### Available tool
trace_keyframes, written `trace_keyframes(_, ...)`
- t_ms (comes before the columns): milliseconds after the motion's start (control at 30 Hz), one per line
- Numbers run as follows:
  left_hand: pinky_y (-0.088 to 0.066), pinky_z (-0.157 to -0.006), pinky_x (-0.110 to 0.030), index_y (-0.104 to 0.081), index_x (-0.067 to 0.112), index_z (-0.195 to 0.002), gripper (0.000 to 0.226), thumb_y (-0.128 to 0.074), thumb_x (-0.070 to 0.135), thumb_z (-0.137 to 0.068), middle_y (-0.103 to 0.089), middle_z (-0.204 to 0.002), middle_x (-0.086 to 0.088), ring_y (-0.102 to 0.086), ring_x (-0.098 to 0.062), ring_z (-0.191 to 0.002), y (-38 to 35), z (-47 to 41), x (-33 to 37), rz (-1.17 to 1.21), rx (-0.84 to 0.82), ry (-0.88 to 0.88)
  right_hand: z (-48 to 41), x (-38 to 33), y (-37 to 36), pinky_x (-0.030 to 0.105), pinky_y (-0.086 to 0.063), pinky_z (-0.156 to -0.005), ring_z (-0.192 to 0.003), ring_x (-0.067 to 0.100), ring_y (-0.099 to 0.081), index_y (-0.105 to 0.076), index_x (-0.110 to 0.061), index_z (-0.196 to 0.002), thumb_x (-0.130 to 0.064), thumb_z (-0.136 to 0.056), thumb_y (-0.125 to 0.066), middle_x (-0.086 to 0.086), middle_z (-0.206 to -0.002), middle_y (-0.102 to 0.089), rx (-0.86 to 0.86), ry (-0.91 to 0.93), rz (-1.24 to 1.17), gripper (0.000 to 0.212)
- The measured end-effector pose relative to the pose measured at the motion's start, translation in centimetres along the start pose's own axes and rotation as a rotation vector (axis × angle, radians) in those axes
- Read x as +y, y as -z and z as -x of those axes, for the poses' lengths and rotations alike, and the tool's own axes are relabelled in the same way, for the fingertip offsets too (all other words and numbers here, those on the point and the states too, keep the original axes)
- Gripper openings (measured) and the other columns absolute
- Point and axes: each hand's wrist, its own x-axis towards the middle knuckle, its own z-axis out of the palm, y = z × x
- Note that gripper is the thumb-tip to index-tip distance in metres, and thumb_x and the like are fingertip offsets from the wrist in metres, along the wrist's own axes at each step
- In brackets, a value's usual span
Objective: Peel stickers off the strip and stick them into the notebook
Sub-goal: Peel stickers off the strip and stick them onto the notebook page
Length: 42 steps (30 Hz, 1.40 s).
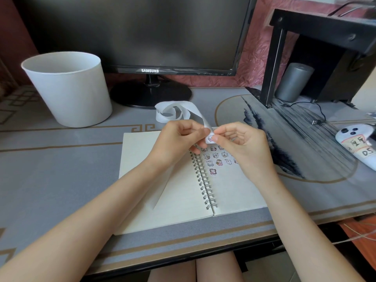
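Both hands are up over the top edge of the open spiral notebook (177, 192), which lies near the front edge of the desk (61, 163). The left hand (179, 139) has its fingers pinched shut on the white sticker strip (179, 110), right at the end where one small sticker (210, 138) sits. The right hand (240, 141) has thumb and forefinger closed on that same sticker's edge, the rest of the fingers curled in. The strip loops back toward the monitor (142, 33) and curls on the desk just behind the notebook. The right page has a cluster of little cartoon stickers (215, 159) near its top, next to the spiral. White bin (69, 88) stands at the back left, a white remote (358, 145) by the right edge.
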Motion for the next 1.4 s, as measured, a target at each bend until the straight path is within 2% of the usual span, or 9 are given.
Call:
trace_keyframes(267,-0.056,-0.062,-0.021,-0.068,-0.001,-0.088,0.011,-0.062,0.008,-0.090,-0.068,-0.074,-0.012,-0.065,-0.010,-0.063,-0.1,-0.1,-0.1,0.009,0.006,0.019,-0.1,0.2,0.0,0.032,-0.052,-0.076,-0.077,0.014,-0.065,-0.069,-0.017,-0.079,-0.008,-0.077,-0.074,-0.003,-0.080,-0.072,-0.007,0.023,0.047,0.011)
trace_keyframes(400,-0.056,-0.061,-0.022,-0.067,-0.007,-0.090,0.016,-0.062,0.008,-0.091,-0.068,-0.079,-0.017,-0.066,-0.010,-0.063,-0.2,-0.1,0.0,0.008,0.014,0.040,-0.1,0.4,-0.1,0.026,-0.041,-0.068,-0.073,0.009,-0.057,-0.067,-0.024,-0.075,-0.013,-0.078,-0.073,-0.009,-0.079,-0.069,-0.019,0.004,0.094,0.013)
trace_keyframes(533,-0.056,-0.059,-0.022,-0.065,-0.009,-0.087,0.016,-0.061,0.006,-0.091,-0.066,-0.076,-0.016,-0.066,-0.010,-0.061,-0.3,-0.1,0.0,0.010,0.026,0.054,0.3,0.6,0.2,0.020,-0.035,-0.065,-0.072,0.004,-0.052,-0.064,-0.028,-0.078,-0.018,-0.083,-0.070,-0.013,-0.080,-0.061,-0.059,0.032,0.175,0.012)
trace_keyframes(700,-0.056,-0.059,-0.022,-0.064,-0.001,-0.077,0.016,-0.061,0.006,-0.091,-0.065,-0.064,-0.005,-0.065,-0.011,-0.059,-0.3,0.0,0.1,0.014,0.042,0.067,0.7,0.2,0.6,0.011,-0.032,-0.069,-0.082,0.004,-0.053,-0.064,-0.018,-0.083,-0.015,-0.085,-0.067,-0.012,-0.090,-0.056,-0.066,0.118,0.254,0.005)
trace_keyframes(833,-0.054,-0.056,-0.018,-0.063,-0.003,-0.080,0.014,-0.060,0.005,-0.091,-0.063,-0.064,-0.007,-0.063,-0.008,-0.054,-0.1,0.0,0.3,0.023,0.069,0.075,1.4,-0.7,1.4,0.019,-0.043,-0.070,-0.073,0.005,-0.057,-0.065,-0.021,-0.078,-0.011,-0.084,-0.069,-0.009,-0.078,-0.065,-0.080,-0.009,0.080,0.012)
trace_keyframes(933,-0.054,-0.056,-0.019,-0.063,0.000,-0.078,0.015,-0.060,0.005,-0.091,-0.063,-0.063,-0.005,-0.063,-0.009,-0.054,-0.2,0.0,0.3,0.020,0.071,0.080,1.9,-1.2,2.5,0.011,-0.044,-0.061,-0.060,0.004,-0.056,-0.068,-0.011,-0.080,-0.006,-0.081,-0.070,-0.007,-0.066,-0.064,-0.141,-0.183,0.005,0.006)
trace_keyframes(1067,-0.054,-0.056,-0.019,-0.063,-0.003,-0.080,0.014,-0.059,0.004,-0.092,-0.062,-0.063,-0.006,-0.062,-0.009,-0.054,-0.2,0.0,0.3,0.030,0.069,0.085,2.2,-0.7,3.2,0.006,-0.039,-0.050,-0.053,0.001,-0.054,-0.070,-0.011,-0.078,-0.011,-0.080,-0.071,-0.007,-0.063,-0.067,-0.222,-0.391,0.035,0.003)
trace_keyframes(1233,-0.054,-0.056,-0.018,-0.062,-0.001,-0.079,0.014,-0.059,0.004,-0.092,-0.062,-0.061,-0.005,-0.062,-0.008,-0.053,-0.2,0.0,0.4,0.026,0.067,0.078,2.2,-0.3,2.5,0.007,-0.037,-0.047,-0.045,-0.005,-0.051,-0.070,-0.003,-0.082,-0.008,-0.079,-0.073,0.002,-0.065,-0.067,-0.198,-0.430,0.060,0.006)
trace_keyframes(1400,-0.055,-0.058,-0.019,-0.063,0.001,-0.078,0.014,-0.059,0.004,-0.091,-0.063,-0.059,0.000,-0.063,-0.009,-0.054,-0.2,0.0,0.3,0.024,0.065,0.082,2.2,-0.1,2.2,0.007,-0.038,-0.047,-0.046,-0.005,-0.050,-0.070,-0.007,-0.077,-0.009,-0.077,-0.075,0.004,-0.069,-0.068,-0.192,-0.419,0.123,0.005)
